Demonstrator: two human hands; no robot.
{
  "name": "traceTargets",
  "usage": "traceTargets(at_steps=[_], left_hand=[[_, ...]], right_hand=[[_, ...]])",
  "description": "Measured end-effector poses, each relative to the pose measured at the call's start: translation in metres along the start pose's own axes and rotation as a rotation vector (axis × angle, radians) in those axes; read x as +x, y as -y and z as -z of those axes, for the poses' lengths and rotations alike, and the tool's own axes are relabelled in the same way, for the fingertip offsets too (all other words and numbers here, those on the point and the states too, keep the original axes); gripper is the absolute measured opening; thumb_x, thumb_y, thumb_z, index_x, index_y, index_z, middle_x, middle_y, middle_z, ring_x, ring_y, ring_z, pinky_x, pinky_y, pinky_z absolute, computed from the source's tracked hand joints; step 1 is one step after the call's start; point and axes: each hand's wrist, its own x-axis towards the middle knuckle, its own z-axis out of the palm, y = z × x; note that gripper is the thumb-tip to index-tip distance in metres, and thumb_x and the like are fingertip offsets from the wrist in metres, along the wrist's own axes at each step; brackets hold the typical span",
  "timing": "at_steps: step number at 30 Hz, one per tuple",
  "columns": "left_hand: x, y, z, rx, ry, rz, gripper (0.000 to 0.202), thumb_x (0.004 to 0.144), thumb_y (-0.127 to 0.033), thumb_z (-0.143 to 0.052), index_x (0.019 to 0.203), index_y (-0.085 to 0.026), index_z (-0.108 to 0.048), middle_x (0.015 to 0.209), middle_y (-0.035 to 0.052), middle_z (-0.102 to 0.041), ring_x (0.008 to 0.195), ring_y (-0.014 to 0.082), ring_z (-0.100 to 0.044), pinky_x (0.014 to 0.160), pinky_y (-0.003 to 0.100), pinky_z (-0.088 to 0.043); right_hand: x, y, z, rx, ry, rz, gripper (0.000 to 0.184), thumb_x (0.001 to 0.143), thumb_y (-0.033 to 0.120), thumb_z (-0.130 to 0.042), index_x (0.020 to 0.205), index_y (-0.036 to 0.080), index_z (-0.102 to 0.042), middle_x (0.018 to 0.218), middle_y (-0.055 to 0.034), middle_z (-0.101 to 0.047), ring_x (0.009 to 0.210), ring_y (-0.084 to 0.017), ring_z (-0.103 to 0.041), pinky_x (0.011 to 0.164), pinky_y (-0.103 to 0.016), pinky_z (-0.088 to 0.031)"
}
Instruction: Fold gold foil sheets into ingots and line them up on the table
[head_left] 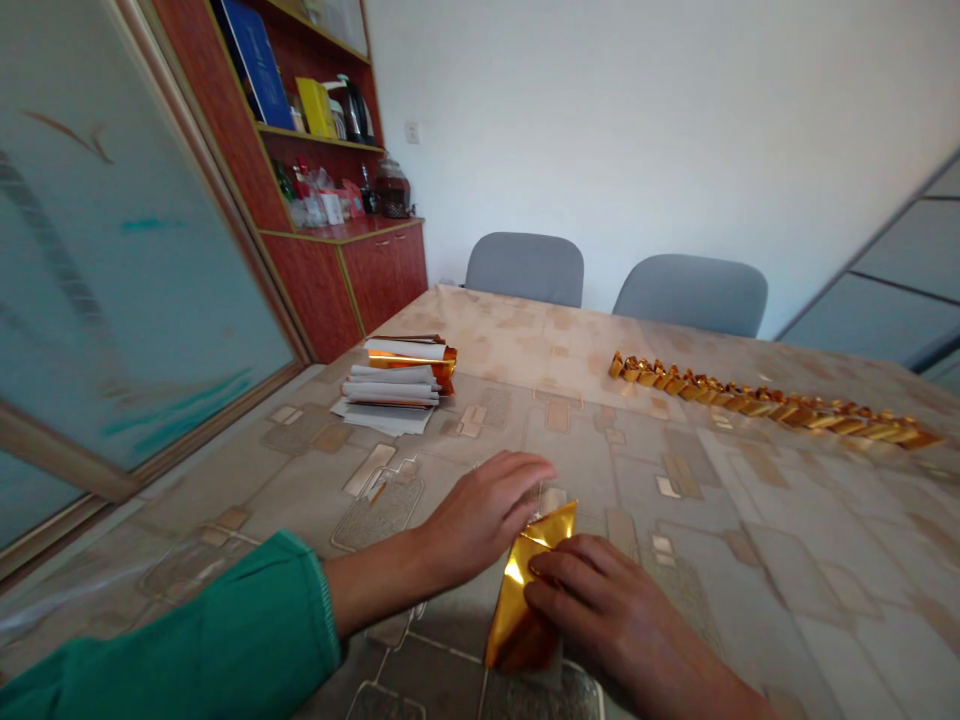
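A sheet of gold foil paper (525, 600), partly folded, lies on the table (585, 350) near its front edge. My left hand (484, 515), in a green sleeve, lies flat with fingers stretched out, pressing on the paper's upper left edge. My right hand (600, 600) rests on the paper from the right, with fingertips pressing a fold down. A stack of foil sheets (397, 385), white side up with gold showing, sits at the left of the table. A long row of folded gold pieces (765, 400) runs across the far right.
The table wears a patterned beige cover. Two grey chairs (525, 265) (694, 290) stand at its far side. A red-brown cabinet (337, 260) with shelves of jars and a kettle stands at the back left, beside a frosted glass panel (112, 250).
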Motion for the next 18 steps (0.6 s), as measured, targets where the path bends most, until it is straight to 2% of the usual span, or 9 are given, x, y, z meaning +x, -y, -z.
traceTargets(at_steps=[2, 3, 5, 6, 8, 9, 11, 13, 18], left_hand=[[-0.007, -0.009, 0.009, 0.049, -0.012, -0.012, 0.02, 0.096, -0.009, -0.047, 0.098, -0.016, -0.066, 0.107, 0.0077, -0.068, 0.103, 0.0197, -0.059, 0.092, 0.035, -0.048], [-0.013, -0.015, 0.013, 0.063, 0.007, -0.027, 0.02, 0.096, -0.01, -0.046, 0.093, -0.016, -0.065, 0.099, 0.0062, -0.067, 0.096, 0.0189, -0.059, 0.088, 0.033, -0.049], [-0.027, -0.029, 0.017, 0.099, 0.079, -0.059, 0.018, 0.096, -0.014, -0.048, 0.089, -0.017, -0.064, 0.093, 0.0044, -0.067, 0.09, 0.0185, -0.058, 0.082, 0.032, -0.047], [-0.034, -0.035, 0.018, 0.12, 0.156, -0.048, 0.009, 0.094, -0.02, -0.056, 0.09, -0.017, -0.062, 0.094, 0.0043, -0.067, 0.089, 0.0194, -0.058, 0.081, 0.033, -0.046], [-0.047, -0.043, 0.016, 0.178, 0.225, -0.042, 0.022, 0.087, -0.038, -0.071, 0.094, -0.019, -0.061, 0.098, 0.0031, -0.067, 0.088, 0.0207, -0.057, 0.077, 0.033, -0.043], [-0.053, -0.045, 0.014, 0.204, 0.237, -0.051, 0.026, 0.086, -0.041, -0.073, 0.093, -0.02, -0.06, 0.097, 0.0022, -0.067, 0.085, 0.0202, -0.057, 0.074, 0.033, -0.042], [-0.063, -0.045, 0.01, 0.256, 0.226, -0.07, 0.023, 0.087, -0.041, -0.072, 0.091, -0.021, -0.06, 0.093, 0.0007, -0.067, 0.081, 0.0193, -0.055, 0.07, 0.032, -0.039], [-0.069, -0.042, 0.007, 0.298, 0.187, -0.075, 0.013, 0.092, -0.033, -0.067, 0.089, -0.021, -0.06, 0.09, 0.0001, -0.066, 0.078, 0.0184, -0.054, 0.069, 0.032, -0.037], [-0.081, -0.039, 0.001, 0.289, 0.105, 0.007, 0.006, 0.095, -0.024, -0.061, 0.091, -0.021, -0.064, 0.096, 0.0017, -0.067, 0.083, 0.0191, -0.056, 0.074, 0.033, -0.041]], right_hand=[[-0.002, 0.001, -0.002, 0.022, -0.001, -0.018, 0.018, 0.103, 0.024, -0.054, 0.107, 0.019, -0.069, 0.101, -0.005, -0.075, 0.092, -0.021, -0.065, 0.081, -0.032, -0.055], [-0.003, 0.001, -0.003, 0.035, 0.006, -0.032, 0.017, 0.103, 0.025, -0.054, 0.109, 0.019, -0.069, 0.102, -0.0046, -0.075, 0.092, -0.021, -0.065, 0.082, -0.032, -0.054], [-0.005, 0.002, -0.005, 0.062, 0.026, -0.065, 0.017, 0.102, 0.028, -0.057, 0.112, 0.021, -0.069, 0.102, -0.0038, -0.074, 0.091, -0.021, -0.064, 0.081, -0.033, -0.053], [-0.006, 0.003, -0.006, 0.075, 0.035, -0.083, 0.017, 0.101, 0.03, -0.058, 0.112, 0.022, -0.068, 0.101, -0.0034, -0.074, 0.09, -0.021, -0.064, 0.08, -0.033, -0.053], [-0.008, 0.004, -0.008, 0.1, 0.042, -0.115, 0.016, 0.098, 0.033, -0.062, 0.108, 0.022, -0.068, 0.098, -0.0027, -0.073, 0.087, -0.021, -0.063, 0.077, -0.033, -0.051], [-0.009, 0.005, -0.009, 0.108, 0.041, -0.13, 0.014, 0.097, 0.033, -0.064, 0.106, 0.022, -0.068, 0.096, -0.0023, -0.073, 0.085, -0.021, -0.063, 0.075, -0.034, -0.051], [-0.009, 0.007, -0.007, 0.118, 0.06, -0.156, 0.011, 0.095, 0.03, -0.067, 0.102, 0.022, -0.068, 0.093, -0.0018, -0.072, 0.083, -0.022, -0.062, 0.073, -0.034, -0.049], [-0.008, 0.008, -0.004, 0.139, 0.107, -0.179, 0.006, 0.093, 0.026, -0.069, 0.098, 0.022, -0.068, 0.092, -0.002, -0.071, 0.083, -0.023, -0.061, 0.073, -0.035, -0.049], [-0.004, 0.007, 0.006, 0.341, 0.143, -0.252, 0.003, 0.091, 0.022, -0.069, 0.092, 0.023, -0.066, 0.102, -0.0046, -0.069, 0.093, -0.025, -0.06, 0.08, -0.038, -0.05]])
